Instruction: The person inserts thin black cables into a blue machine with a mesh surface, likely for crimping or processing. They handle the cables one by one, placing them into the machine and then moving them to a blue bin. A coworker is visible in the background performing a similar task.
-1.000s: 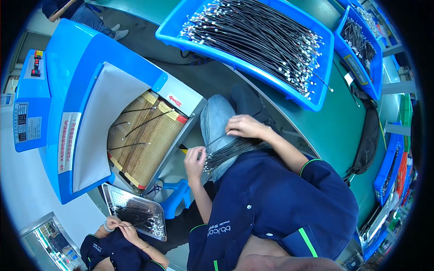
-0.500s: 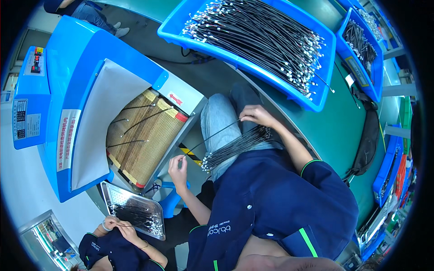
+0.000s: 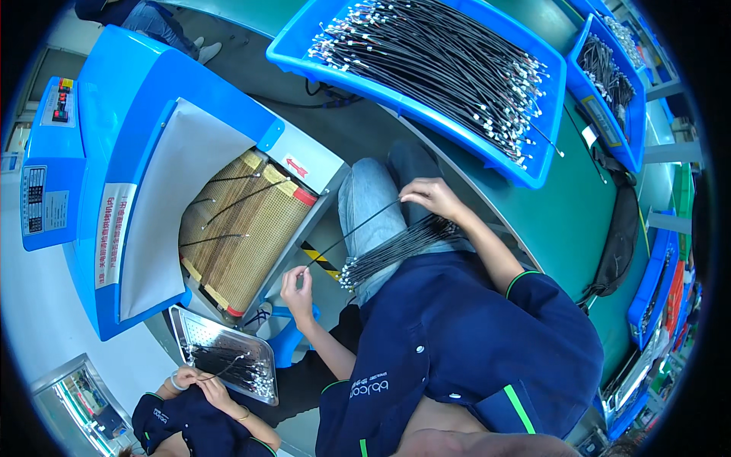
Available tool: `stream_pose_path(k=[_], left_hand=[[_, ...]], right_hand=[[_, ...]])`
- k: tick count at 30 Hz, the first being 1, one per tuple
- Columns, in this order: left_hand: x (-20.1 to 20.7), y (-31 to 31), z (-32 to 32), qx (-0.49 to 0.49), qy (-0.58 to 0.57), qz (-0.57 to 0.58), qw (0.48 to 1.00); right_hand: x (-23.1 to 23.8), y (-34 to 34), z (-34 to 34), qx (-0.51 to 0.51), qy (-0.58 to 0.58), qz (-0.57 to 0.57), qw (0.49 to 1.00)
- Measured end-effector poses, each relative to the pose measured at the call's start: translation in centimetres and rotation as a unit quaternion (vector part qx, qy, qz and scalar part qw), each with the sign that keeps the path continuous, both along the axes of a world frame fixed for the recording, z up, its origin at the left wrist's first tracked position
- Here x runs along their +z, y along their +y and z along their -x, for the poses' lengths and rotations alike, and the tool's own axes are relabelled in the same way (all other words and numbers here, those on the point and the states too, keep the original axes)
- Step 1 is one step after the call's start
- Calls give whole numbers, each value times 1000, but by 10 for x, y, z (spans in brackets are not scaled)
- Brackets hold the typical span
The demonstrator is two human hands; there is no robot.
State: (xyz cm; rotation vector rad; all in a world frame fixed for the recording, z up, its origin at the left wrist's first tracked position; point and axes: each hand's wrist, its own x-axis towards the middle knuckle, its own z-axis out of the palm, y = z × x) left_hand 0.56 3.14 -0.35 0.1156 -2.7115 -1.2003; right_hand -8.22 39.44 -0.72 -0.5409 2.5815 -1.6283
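A thin black cable (image 3: 352, 235) stretches in front of me between my two hands. Its near-left end is pinched in the fingertips of my left hand (image 3: 297, 289), and the other end sits in the closed fingers of my right hand (image 3: 431, 196). Across my lap lies a bundle of similar black cables (image 3: 392, 253) with small white connectors at the left end. My right forearm passes over the bundle's right end. To the left, several black cables (image 3: 242, 204) are spread on the brown mesh conveyor belt (image 3: 263, 236) of a blue machine (image 3: 141, 84).
A blue bin (image 3: 525, 171) full of black cables stands on the green table (image 3: 525, 217) at my right. Smaller blue bins (image 3: 632, 148) and a black bag (image 3: 618, 236) lie farther right. At lower left, a co-worker's hands (image 3: 202, 385) hold a cable beside a metal tray (image 3: 266, 354).
Both my hands have shifted slightly left with the cable held between them. The cables on the belt have crept a little toward the machine. The co-worker's cable has changed position.
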Motion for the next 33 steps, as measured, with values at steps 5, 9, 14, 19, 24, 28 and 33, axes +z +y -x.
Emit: stream_pose_path(k=[5, 9, 14, 19, 24, 28, 33], left_hand=[[0, -3, -9, 12, 2, 3, 1000], [-1, -1, -8, 18, -2, -7, 1000], [6, -3, -4, 25, -1, -1, 1000], [16, -8, -7, 20, 25, 8, 999], [18, -10, -12, 25, 30, 10, 999], [17, -7, 1, 4, 26, 0, 1000], [18, -11, -9, 15, 25, 0, 1000]], right_hand=[[3, 0, 0, 21, -11, 7, 1000], [3, 2, 0, 22, -14, 20, 999], [17, 4, -2, 44, -38, 4, 998], [27, 4, 2, 98, -5, -16, 995], [31, -1, 4, 100, 24, -16, 995], [29, 5, -1, 71, 27, -5, 997], [31, 0, 1, 78, 32, -9, 996]])
